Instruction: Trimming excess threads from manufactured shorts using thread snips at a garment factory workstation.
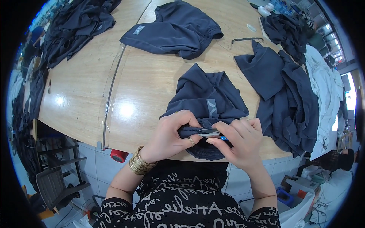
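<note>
Dark blue-grey shorts [197,89] with a small grey patch lie bunched at the table's near edge. My left hand [169,131] pinches their gathered waistband between thumb and fingers. Closed around a pair of thread snips [209,131] with a bit of blue at the handle, my right hand [243,138] is just to the right of the left one. The metal blades meet the waistband fabric between both hands. My fingers partly cover the snips, so the blade tips are hard to make out.
Another pair of dark shorts [171,40] lies farther back on the wooden table [83,91]. Dark garments are heaped at the right [291,100] and far left [78,30]. White fabric [323,83] hangs beyond the right edge. A seam crosses the tabletop; a black chair [55,186] stands lower left.
</note>
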Demonstrator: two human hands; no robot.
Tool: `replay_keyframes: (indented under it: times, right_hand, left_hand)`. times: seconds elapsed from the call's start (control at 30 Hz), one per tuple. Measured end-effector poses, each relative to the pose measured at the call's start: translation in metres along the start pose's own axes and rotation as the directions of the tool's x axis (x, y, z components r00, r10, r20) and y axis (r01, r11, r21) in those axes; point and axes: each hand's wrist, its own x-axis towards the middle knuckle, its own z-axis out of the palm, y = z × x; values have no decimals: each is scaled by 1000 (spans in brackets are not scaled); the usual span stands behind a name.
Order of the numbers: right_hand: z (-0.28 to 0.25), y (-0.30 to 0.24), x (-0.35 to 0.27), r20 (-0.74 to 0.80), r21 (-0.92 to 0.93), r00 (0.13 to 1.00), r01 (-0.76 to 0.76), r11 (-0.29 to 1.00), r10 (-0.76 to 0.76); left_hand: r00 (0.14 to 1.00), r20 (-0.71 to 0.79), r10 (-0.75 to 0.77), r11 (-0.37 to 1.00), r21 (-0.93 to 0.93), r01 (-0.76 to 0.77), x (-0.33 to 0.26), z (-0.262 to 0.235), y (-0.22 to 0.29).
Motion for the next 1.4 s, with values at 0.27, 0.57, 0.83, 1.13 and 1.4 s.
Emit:
replay_keyframes:
  times: [0.27, 0.57, 0.83, 1.13, 1.4]
  right_hand:
    - [5, -4, -2, 34, -20, 999, 0, 1000, 0]
    - [4, -2, 7, 25, -12, 1000, 9, 1000, -8]
    - [14, 9, 5, 274, 409, 956, -210, 888, 100]
    - [-12, 11, 18, -140, 323, 984, -56, 945, 107]
    - [-24, 44, 23, -42, 553, 920, -303, 776, 389]
  left_hand:
    - [1000, 24, -2, 1000, 1, 2, -2, 4, 0]
    - [1000, 8, -4, 1000, 20, 4, 5, 0, 7]
    - [1000, -3, 16, 995, 97, -16, -3, 5, -4]
    - [949, -207, 238, 889, 440, -127, 0, 3, -6]
    - [964, -66, -258, 886, -414, 208, 33, -33, 2]
